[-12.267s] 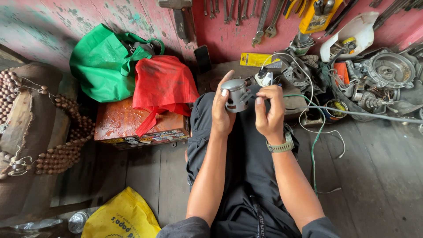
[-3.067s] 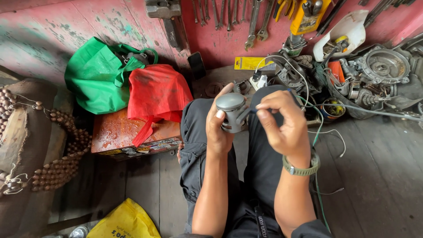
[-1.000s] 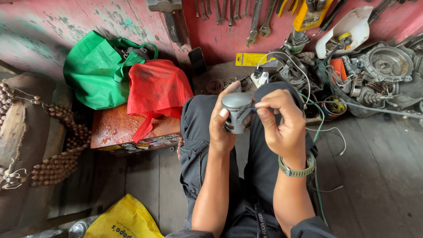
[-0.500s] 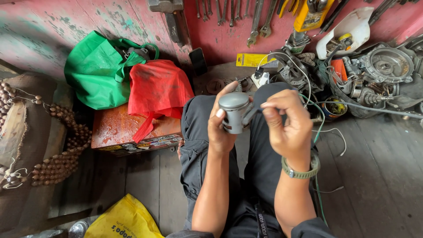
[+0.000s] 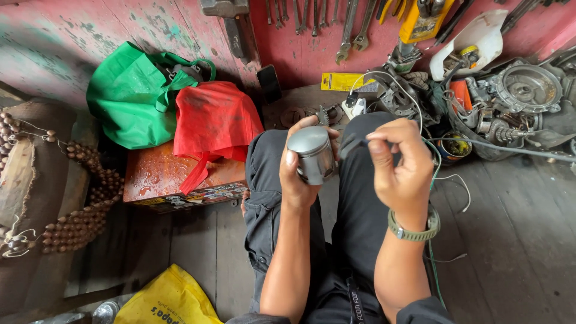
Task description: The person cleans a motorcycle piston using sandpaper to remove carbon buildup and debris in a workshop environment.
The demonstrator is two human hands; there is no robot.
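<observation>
Right of the red cloth bag [image 5: 213, 129], left hand [image 5: 300, 174] clamps a grey metal piston [image 5: 311, 154]; right hand [image 5: 401, 168] pinches something too tiny to tell.

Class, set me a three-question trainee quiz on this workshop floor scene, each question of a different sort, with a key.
1. True or false: the left hand holds the grey metal cylindrical piston.
2. Which bag lies on the rusty orange metal box? A green cloth bag; B red cloth bag; C yellow plastic bag.
3. Fill in: the right hand wears a green ____ on its wrist.

Key: 1 true; 2 B; 3 watch.
</observation>
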